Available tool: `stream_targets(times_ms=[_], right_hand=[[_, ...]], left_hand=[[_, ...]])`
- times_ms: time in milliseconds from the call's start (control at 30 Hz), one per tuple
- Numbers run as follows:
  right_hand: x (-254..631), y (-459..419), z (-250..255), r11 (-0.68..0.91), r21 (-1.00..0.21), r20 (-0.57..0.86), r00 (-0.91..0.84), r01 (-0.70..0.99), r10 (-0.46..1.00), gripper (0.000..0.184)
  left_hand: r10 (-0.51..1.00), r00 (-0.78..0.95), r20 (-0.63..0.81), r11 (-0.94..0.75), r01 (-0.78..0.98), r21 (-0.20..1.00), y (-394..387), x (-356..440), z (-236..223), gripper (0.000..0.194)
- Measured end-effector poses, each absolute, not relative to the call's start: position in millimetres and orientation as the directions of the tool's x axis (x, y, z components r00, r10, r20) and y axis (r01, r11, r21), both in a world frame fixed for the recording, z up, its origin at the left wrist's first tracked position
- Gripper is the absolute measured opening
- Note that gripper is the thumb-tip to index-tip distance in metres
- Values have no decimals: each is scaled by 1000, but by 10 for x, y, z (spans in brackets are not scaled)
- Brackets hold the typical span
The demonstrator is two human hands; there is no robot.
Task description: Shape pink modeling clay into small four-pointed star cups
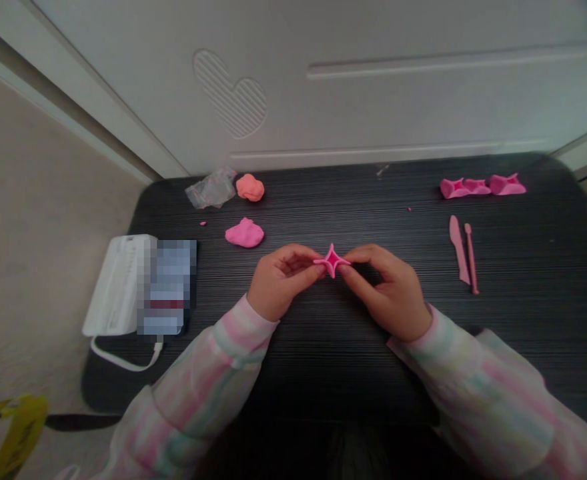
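Observation:
A small pink clay piece, pinched into a star-like shape with pointed corners, is held between both my hands above the middle of the dark table. My left hand pinches its left corner with thumb and fingers closed. My right hand pinches its right corner the same way. Both sleeves are striped in pastel colours.
A pink clay lump and an orange clay lump lie at the back left beside a crumpled clear wrapper. Two pink modelling tools lie to the right, shaped pink clay pieces at the back right. A white device hangs over the table's left edge.

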State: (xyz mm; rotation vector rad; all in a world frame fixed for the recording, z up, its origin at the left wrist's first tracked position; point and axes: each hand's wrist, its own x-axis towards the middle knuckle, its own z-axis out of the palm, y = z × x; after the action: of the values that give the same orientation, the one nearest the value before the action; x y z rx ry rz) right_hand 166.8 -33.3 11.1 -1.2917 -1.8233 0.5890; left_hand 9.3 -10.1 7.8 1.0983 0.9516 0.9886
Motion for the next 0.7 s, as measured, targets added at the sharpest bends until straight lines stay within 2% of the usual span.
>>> stream_targets(times_ms=[233, 467, 600, 700], right_hand=[[1678, -338, 98, 401, -733, 389, -145, 550, 910, 6], [1681, -338, 113, 404, -734, 358, -195, 545, 913, 7], [1682, -338, 118, 386, -741, 338, -191, 550, 921, 14], [1688, -339, 111, 401, -730, 348, -204, 553, 915, 12]], left_hand=[[950, 300, -87, 148, -184, 972, -107, 89, 62, 9], [961, 269, 66, -33, -125, 992, -86, 52, 39, 11], [961, 273, 52, -30, -83, 996, -86, 38, 47, 9], [962, 272, 28, -15, -48, 999, -97, 36, 59, 9]])
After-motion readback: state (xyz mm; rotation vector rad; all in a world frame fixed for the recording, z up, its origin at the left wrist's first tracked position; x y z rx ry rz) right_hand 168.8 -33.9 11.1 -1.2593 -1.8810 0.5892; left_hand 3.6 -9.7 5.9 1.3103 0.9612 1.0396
